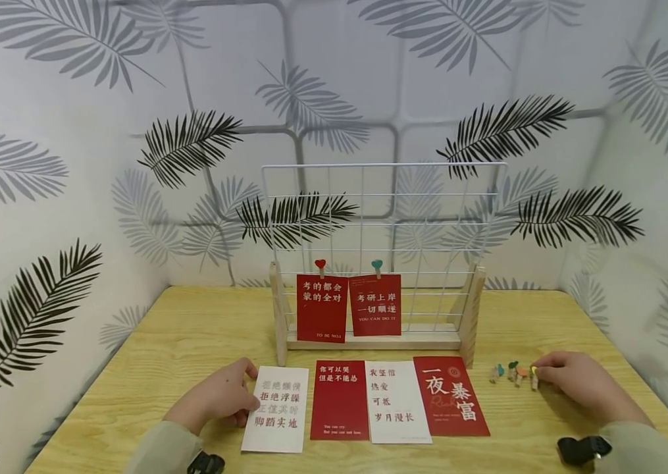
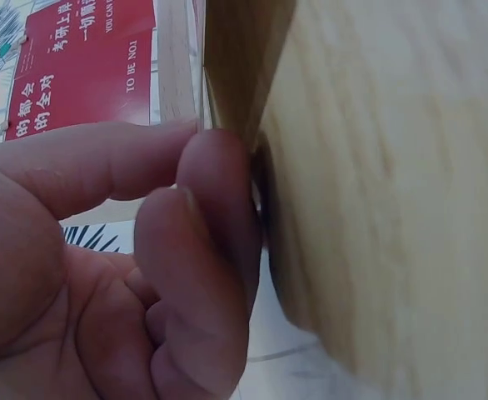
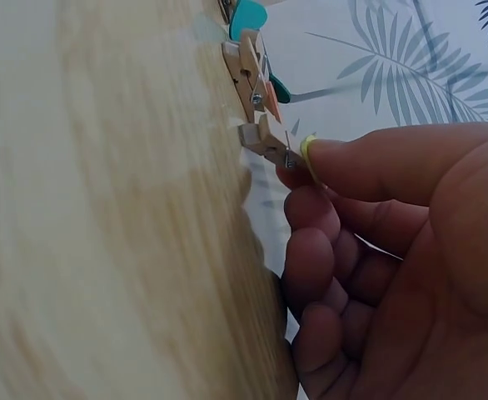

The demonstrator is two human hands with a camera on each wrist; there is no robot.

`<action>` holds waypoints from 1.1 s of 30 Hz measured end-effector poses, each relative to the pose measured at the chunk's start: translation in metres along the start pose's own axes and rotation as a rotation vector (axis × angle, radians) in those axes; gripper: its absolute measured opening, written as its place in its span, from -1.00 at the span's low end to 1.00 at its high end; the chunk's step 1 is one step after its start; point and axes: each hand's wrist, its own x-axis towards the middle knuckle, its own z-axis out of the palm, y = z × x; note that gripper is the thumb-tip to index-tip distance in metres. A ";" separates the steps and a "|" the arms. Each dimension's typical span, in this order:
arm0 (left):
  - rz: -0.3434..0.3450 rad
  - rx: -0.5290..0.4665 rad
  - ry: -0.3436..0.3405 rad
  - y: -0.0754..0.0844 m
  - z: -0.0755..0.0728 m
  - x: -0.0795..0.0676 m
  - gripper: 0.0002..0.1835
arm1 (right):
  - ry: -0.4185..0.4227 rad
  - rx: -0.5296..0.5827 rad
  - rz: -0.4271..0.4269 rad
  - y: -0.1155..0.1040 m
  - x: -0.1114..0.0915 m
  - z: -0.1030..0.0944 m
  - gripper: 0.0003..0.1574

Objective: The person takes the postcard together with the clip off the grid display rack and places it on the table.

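My left hand (image 1: 224,395) pinches the left edge of a white card (image 1: 276,415) with printed writing, thumb against forefinger, low over the table. In the left wrist view the thumb and forefinger (image 2: 219,167) meet at the card's thin edge, the other fingers curled. On the right, my right hand (image 1: 565,382) holds a small wooden clothespin (image 3: 273,150) by its yellow-decorated end, between thumb and forefinger. Beside it lie several more small clothespins (image 1: 511,372) with teal, green and orange decorations.
A white wire grid rack (image 1: 363,224) on a wooden stand (image 1: 375,343) stands behind. Two red cards (image 1: 322,319) hang from it by clothespins with red and teal hearts. A red card (image 1: 339,401), a white card (image 1: 399,428) and another red card (image 1: 470,424) lie on the table (image 1: 191,329).
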 end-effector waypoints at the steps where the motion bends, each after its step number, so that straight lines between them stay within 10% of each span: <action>1: 0.000 0.000 -0.001 0.000 0.000 0.000 -0.54 | -0.001 -0.002 0.002 0.000 0.000 0.000 -0.57; 17: 0.031 -0.010 -0.016 -0.003 -0.004 -0.005 -0.53 | 0.023 -0.079 -0.026 -0.003 0.001 0.000 -0.64; 33: 0.137 -0.020 0.176 0.014 0.001 0.000 -0.57 | 0.095 -0.085 -0.059 -0.011 -0.002 0.000 -0.47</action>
